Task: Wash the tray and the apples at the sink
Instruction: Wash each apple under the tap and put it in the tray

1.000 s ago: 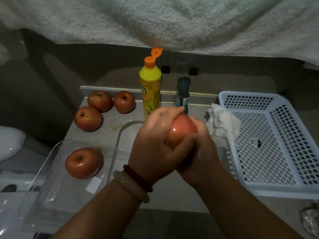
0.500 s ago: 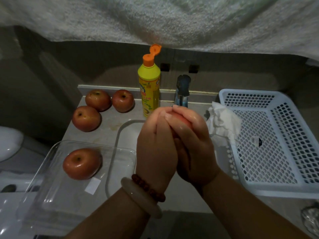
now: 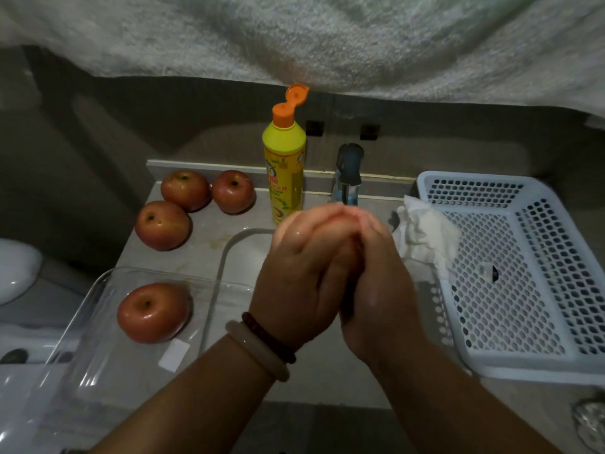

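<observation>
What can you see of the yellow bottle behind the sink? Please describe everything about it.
The yellow bottle stands upright on the counter at the back edge, left of the tap. It looks like plastic, with a printed label whose text is too small to read. Its orange flip cap is open, the lid tilted up and back. The lower part is hidden behind the left hand. Two apples lie to its left, apart from it.

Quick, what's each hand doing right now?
Left hand: curled around the apple under the tap.
Right hand: curled around the same apple.
</observation>
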Motion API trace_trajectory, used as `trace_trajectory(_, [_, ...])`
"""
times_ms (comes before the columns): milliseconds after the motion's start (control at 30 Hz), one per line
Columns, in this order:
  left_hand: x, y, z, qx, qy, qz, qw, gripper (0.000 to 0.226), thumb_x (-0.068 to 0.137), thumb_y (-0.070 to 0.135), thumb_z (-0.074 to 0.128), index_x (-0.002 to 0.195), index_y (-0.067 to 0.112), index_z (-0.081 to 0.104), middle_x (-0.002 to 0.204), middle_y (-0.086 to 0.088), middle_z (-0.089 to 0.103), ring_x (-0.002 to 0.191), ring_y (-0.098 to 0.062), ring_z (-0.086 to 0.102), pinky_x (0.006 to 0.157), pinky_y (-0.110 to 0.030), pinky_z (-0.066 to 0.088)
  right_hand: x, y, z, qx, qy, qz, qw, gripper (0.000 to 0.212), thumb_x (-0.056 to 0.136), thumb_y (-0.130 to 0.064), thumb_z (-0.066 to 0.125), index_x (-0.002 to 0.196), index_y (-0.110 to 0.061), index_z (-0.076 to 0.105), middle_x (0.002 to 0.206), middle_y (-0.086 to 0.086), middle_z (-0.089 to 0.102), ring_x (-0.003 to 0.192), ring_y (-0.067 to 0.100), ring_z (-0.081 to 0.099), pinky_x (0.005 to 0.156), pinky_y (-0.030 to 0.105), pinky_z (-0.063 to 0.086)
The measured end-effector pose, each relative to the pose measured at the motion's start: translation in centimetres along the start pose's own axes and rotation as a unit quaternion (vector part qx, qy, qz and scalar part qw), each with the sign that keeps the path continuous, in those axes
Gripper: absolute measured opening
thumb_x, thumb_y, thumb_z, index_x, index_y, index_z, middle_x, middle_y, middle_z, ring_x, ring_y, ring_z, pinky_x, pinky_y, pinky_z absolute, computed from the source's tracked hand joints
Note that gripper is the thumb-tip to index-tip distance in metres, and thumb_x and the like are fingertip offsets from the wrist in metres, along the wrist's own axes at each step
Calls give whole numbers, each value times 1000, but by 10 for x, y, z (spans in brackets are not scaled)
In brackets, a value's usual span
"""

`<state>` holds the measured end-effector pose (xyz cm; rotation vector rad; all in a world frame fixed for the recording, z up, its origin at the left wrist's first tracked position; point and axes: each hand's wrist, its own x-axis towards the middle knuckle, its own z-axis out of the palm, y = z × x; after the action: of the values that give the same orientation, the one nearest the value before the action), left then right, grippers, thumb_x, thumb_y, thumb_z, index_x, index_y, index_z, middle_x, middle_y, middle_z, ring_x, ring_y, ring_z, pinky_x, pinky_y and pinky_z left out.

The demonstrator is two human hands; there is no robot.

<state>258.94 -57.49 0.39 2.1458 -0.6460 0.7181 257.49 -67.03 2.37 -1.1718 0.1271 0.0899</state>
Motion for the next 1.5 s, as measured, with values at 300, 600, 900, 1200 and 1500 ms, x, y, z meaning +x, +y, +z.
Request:
trace_trajectory(300, [6,2,0,61,47,-58,995,43,81,27,48,112,-2,47,94,-23,67,92,-23,51,89,-36,34,11,23,-28,-489,-45,-392,778,45,100,-49,31,128,-16,42,135,12,36,117,7,42,97,14,36])
trace_trajectory(600, [-4,17,16,-37,-70,-180,981,39,93,55,32,127,39,44,136,3,37,112,-5,50,90,-19,49,26,1,-13,-43,105,126,986,35,94,-44,43,102,-18,65,90,8,74,90,19,70,85,44,56])
trace_trajectory(900, [0,-14,-6,-16,-211,-40,977,83,72,65,64,139,28,33,138,3,44,120,-6,44,95,-20,42,23,-9,-37,-58,55,205,975,29,89,-54,53,104,-30,60,103,8,67,91,27,68,74,42,58])
trace_trajectory(1200, [-4,-21,-1,-29,-185,-77,979,90,62,60,72,136,28,30,133,-3,44,114,1,37,92,-9,34,28,-16,-39,-217,29,133,967,40,93,-64,40,84,-28,55,85,-1,61,91,30,64,86,48,53])
trace_trajectory(1500, [-29,-36,4,-9,-169,-201,965,76,67,40,81,125,47,33,122,15,29,106,-3,37,81,-4,30,66,-27,-57,-484,75,-199,849,44,96,-35,54,138,-25,48,131,-5,54,114,2,51,86,10,43])
